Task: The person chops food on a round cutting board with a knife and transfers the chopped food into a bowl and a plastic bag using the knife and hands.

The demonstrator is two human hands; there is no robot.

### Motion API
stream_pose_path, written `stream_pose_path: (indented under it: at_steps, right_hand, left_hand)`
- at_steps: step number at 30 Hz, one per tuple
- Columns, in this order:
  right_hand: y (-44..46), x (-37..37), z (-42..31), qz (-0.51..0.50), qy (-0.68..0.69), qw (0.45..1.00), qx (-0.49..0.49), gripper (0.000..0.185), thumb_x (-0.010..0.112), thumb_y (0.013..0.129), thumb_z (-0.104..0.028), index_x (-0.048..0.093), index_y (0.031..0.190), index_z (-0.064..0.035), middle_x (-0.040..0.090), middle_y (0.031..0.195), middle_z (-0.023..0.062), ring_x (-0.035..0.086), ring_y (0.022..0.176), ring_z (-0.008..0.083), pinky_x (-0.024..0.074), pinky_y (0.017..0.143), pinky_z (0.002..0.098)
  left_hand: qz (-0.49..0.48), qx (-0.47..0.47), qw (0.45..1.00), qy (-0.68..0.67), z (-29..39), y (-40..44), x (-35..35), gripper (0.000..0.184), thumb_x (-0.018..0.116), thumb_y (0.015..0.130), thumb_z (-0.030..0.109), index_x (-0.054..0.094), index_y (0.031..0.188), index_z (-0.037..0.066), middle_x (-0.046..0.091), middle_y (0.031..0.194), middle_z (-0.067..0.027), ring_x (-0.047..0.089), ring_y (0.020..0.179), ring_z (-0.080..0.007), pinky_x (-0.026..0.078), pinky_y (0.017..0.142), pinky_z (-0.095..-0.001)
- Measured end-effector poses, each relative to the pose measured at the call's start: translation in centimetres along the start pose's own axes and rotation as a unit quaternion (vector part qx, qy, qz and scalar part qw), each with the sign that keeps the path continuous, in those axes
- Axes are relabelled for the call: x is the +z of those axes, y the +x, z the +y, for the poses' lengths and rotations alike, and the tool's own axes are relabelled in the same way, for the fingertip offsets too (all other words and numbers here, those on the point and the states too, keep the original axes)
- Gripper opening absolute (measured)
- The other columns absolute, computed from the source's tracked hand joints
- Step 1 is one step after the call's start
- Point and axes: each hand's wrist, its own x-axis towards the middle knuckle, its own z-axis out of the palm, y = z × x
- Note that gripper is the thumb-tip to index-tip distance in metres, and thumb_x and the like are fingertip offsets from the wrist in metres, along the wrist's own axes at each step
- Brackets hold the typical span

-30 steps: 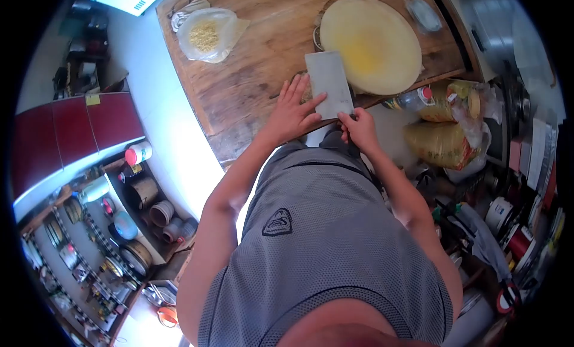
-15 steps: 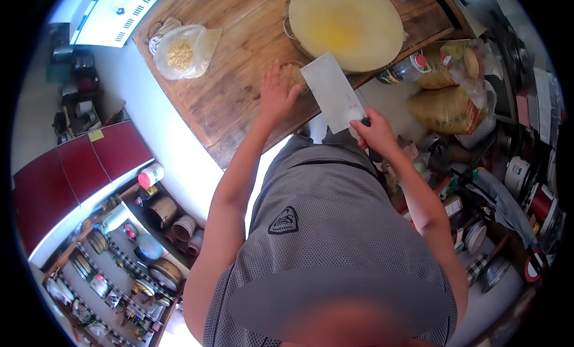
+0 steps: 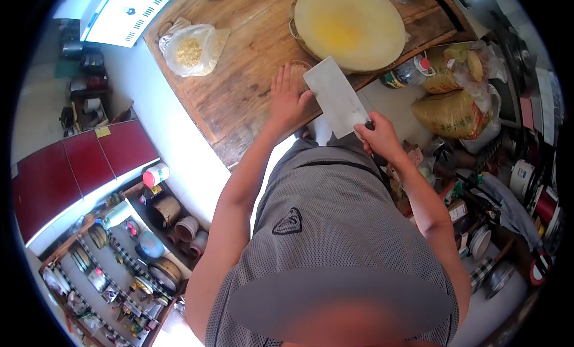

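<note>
My left hand (image 3: 288, 103) is laid flat, fingers stretched out, near the edge of the wooden table (image 3: 245, 78). Partly hidden behind its fingers is a small round brownish thing (image 3: 300, 67), whose kind I cannot make out. In my right hand (image 3: 379, 135) is the dark handle of a cleaver (image 3: 336, 97). Its broad grey blade points up and leftward, its far corner close to the round thing and the thumb of my left hand. Just beyond the blade lies a large round pale board (image 3: 365, 12) with a yellow patch in its middle.
A clear plastic bag (image 3: 209, 45) with pale yellow crumbs sits on the table's left part. Right of the table are a red-capped bottle (image 3: 409, 72) and yellowish sacks (image 3: 448, 111). Shelves with jars and pots (image 3: 164, 211) stand at lower left.
My left hand has drawn back slightly toward me, so more of the small round thing shows. The cleaver stays in my right hand, nearly still. The whole view has shifted a little.
</note>
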Motion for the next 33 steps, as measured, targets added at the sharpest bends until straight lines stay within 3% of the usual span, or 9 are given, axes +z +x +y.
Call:
stream_pose_path:
  at_steps: [4,8,15,18,20,23,25,27,33]
  right_hand:
    - [-0.7,0.1,-0.4,0.005,0.004,1.000,0.006,0.026,0.073,0.091,-0.017,0.055,0.096,0.0017,0.062,0.070,0.0063,0.060,0.049,0.0122,0.0470,0.042,0.0299]
    - [-1.1,0.9,-0.5,-0.008,-0.018,1.000,-0.024,0.027,0.073,0.090,-0.017,0.053,0.093,0.0010,0.061,0.070,0.0066,0.060,0.050,0.0126,0.0469,0.042,0.0301]
    - [-2.1,0.3,-0.1,0.005,-0.015,0.999,-0.039,0.030,0.074,0.090,-0.019,0.052,0.092,0.0009,0.060,0.068,0.0072,0.059,0.047,0.0130,0.0469,0.042,0.0313]
    - [-3.1,-0.4,-0.3,0.019,-0.076,0.995,-0.064,0.027,0.071,0.089,-0.015,0.052,0.098,0.0011,0.063,0.080,0.0117,0.066,0.061,0.0215,0.0532,0.055,0.0370]
    - [-3.5,-0.6,0.4,0.107,-0.308,0.889,-0.321,0.027,0.066,0.085,-0.008,0.053,0.108,-0.0002,0.061,0.098,0.0157,0.067,0.087,0.0321,0.0546,0.072,0.0425]
    - [-3.5,-1.0,0.0,0.059,-0.383,0.875,-0.289,0.032,0.061,0.080,-0.003,0.054,0.110,-0.0025,0.056,0.108,0.0177,0.060,0.103,0.0387,0.0523,0.082,0.0454]
    - [-2.5,-0.9,1.0,0.055,-0.426,0.845,-0.319,0.029,0.061,0.080,-0.002,0.054,0.108,-0.0033,0.056,0.105,0.0163,0.060,0.100,0.0375,0.0524,0.080,0.0447]
    - [-1.9,-0.9,1.0,0.048,-0.467,0.809,-0.353,0.027,0.061,0.079,-0.001,0.055,0.105,-0.0040,0.056,0.103,0.0149,0.061,0.096,0.0363,0.0526,0.079,0.0441]
    - [-0.8,-0.5,-0.3,0.034,-0.502,0.741,-0.445,0.017,0.060,0.082,-0.008,0.054,0.098,-0.0062,0.057,0.097,0.0097,0.062,0.089,0.0287,0.0520,0.077,0.0400]
  left_hand:
    - [0.003,0.008,1.000,-0.006,1.7,0.2,-2.5,0.075,0.046,0.100,0.055,0.031,0.159,0.009,0.017,0.167,-0.0217,0.015,0.155,-0.0408,0.009,0.125,-0.0540]
    - [-0.008,0.125,0.992,-0.001,6.0,1.6,-4.2,0.075,0.056,0.096,0.050,0.037,0.155,0.008,0.021,0.165,-0.0225,0.017,0.154,-0.0403,0.012,0.124,-0.0545]
    - [0.016,-0.018,1.000,0.010,-0.1,1.9,0.4,0.079,0.046,0.100,0.055,0.031,0.157,0.003,0.024,0.164,-0.0230,0.018,0.154,-0.0387,0.012,0.125,-0.0530]
    - [0.027,-0.045,0.997,-0.051,-1.1,1.6,-1.4,0.076,0.048,0.101,0.049,0.030,0.158,0.003,0.023,0.165,-0.0233,0.017,0.154,-0.0389,0.012,0.124,-0.0536]
    - [0.057,-0.048,0.996,-0.054,-1.4,1.3,-3.7,0.075,0.050,0.101,0.047,0.029,0.158,0.003,0.023,0.165,-0.0235,0.017,0.154,-0.0390,0.011,0.125,-0.0536]
    - [0.095,-0.027,0.995,-0.018,0.4,1.1,-6.9,0.073,0.052,0.100,0.043,0.031,0.158,0.005,0.022,0.165,-0.0238,0.017,0.154,-0.0391,0.011,0.125,-0.0537]
    - [0.102,-0.004,0.995,0.021,2.5,0.7,-8.3,0.072,0.054,0.099,0.042,0.032,0.157,0.006,0.022,0.165,-0.0239,0.017,0.154,-0.0391,0.011,0.125,-0.0539]
    - [0.039,0.105,0.992,0.064,5.6,0.3,-8.3,0.072,0.055,0.098,0.047,0.038,0.155,0.008,0.024,0.164,-0.0222,0.019,0.154,-0.0387,0.013,0.124,-0.0547]
    - [-0.049,0.216,0.975,0.001,9.1,-0.5,-4.7,0.070,0.050,0.098,0.053,0.041,0.155,0.013,0.025,0.165,-0.0170,0.020,0.154,-0.0362,0.014,0.125,-0.0530]
